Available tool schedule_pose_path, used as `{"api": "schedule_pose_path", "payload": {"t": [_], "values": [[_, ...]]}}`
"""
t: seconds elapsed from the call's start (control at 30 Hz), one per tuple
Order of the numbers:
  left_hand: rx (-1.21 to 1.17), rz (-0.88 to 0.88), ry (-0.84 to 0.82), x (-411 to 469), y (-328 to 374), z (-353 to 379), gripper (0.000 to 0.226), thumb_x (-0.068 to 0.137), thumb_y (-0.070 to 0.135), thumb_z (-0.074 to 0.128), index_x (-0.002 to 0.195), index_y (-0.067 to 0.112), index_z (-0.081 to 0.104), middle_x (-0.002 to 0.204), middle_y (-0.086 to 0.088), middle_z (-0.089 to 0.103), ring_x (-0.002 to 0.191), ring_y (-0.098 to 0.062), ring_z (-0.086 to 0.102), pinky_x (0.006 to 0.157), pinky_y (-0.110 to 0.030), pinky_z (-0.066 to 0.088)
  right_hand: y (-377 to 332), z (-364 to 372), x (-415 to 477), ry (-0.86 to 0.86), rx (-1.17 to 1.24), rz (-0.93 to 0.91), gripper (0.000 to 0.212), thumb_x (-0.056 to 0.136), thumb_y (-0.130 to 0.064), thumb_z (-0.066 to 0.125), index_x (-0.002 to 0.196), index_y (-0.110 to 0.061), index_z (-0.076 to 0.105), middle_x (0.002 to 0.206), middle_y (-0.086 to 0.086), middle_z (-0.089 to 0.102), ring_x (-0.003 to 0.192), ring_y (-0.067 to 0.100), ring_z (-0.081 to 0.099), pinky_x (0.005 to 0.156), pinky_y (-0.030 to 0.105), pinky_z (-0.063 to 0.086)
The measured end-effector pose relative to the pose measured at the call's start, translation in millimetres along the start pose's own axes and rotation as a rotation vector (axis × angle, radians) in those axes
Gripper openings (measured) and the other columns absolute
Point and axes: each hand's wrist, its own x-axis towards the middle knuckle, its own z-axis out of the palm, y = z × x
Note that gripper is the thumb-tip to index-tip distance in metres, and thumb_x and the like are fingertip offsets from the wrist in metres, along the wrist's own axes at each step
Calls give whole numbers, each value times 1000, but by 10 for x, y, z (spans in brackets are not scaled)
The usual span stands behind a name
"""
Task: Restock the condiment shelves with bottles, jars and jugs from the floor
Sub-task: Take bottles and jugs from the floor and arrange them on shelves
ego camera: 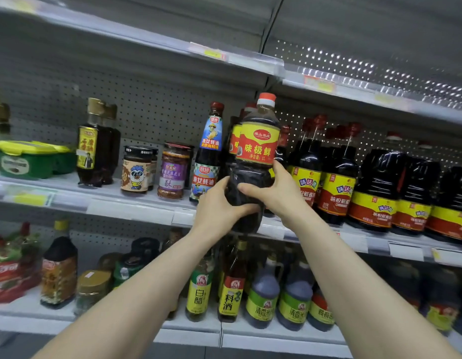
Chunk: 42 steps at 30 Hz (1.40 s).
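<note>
The soy sauce bottle [255, 151] is hanging in both my hands just in front of the middle shelf [136, 211]. It is upright with a slight lean, and its base is crossing the shelf's front lip rather than standing on the shelf, as far as I can judge.

The shelf is carrying a crowded row. The dark jugs [375, 193] are filling its right stretch up to the front lip. A matching bottle [233, 141] is standing on it right behind mine, so I am likely lining mine up in front of its own kind, label outward. The oyster sauce bottle [207, 151] is crowding the slot from the left. That is leaving me a narrow gap at the shelf's front, while the upper shelf [250, 60] is sitting well above the cap.

My left hand [217, 203] is cupping the lower body from the left, its fingers [248, 209] curling round underneath to take the weight. My right hand [274, 193] is gripping from the right just below the label, steadying a heavy, slippery load. I am judging that the base needs lifting over the lip before sliding in.
</note>
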Motion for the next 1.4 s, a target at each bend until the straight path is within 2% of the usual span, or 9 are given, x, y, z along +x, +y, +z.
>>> {"api": "schedule_pose_path", "payload": {"t": [0.13,0.27,0.5,0.73,0.87,1.13,1.23,1.3,1.4], "values": [[48,37,-87,138,41,-56,57,75,31,83,127,27,59,112,11,70,107,-7,63,96,-37,52,4,-51,167,41,-31,-34,63,76,-32,85,131,-32,54,117,-10,67,110,16,64,94,47,55],[94,40,-100,222,33,-96,58,80,23,80,133,24,56,120,4,69,112,-13,63,99,-41,51,93,5,260,42,30,-28,65,77,-29,85,134,-31,52,114,-13,66,110,13,63,96,47,55],[166,69,-71,311,1,-120,62,79,25,80,136,25,55,122,6,68,114,-11,61,98,-33,50,242,67,328,45,132,-32,69,78,-31,85,137,-34,50,121,-12,66,115,10,61,96,48,55],[179,69,-69,384,-27,-78,64,81,22,80,139,22,52,128,2,66,120,-15,59,102,-37,48,273,96,392,63,124,-66,69,81,-26,82,141,-27,49,126,-7,65,118,12,60,100,47,53],[177,43,-82,466,-76,-31,67,82,21,79,142,21,50,131,1,64,123,-17,57,105,-41,47,318,120,455,68,133,-60,68,81,-25,82,140,-30,48,123,-11,65,114,9,60,100,44,53],[204,47,-11,586,-221,61,66,81,20,79,140,22,51,126,2,66,119,-15,59,102,-33,47,409,202,606,39,200,-70,59,82,-18,81,133,-30,54,120,-8,68,115,12,63,99,47,54],[232,44,25,625,-261,100,64,80,20,80,138,22,52,123,1,68,116,-17,61,101,-36,49,430,239,669,37,207,-61,55,81,-18,82,122,-41,53,113,-12,68,114,13,63,100,48,53],[244,38,42,660,-288,124,62,79,20,80,136,21,54,120,0,69,114,-18,62,99,-37,50,436,260,704,38,207,-63,57,81,-17,82,118,-45,50,106,-19,66,112,9,63,100,47,53],[264,20,58,694,-336,163,59,80,22,80,133,23,56,116,1,71,111,-18,63,95,-36,52,469,287,740,33,210,-71,57,82,-14,81,124,-42,52,102,-21,65,104,3,63,99,43,54]]}}
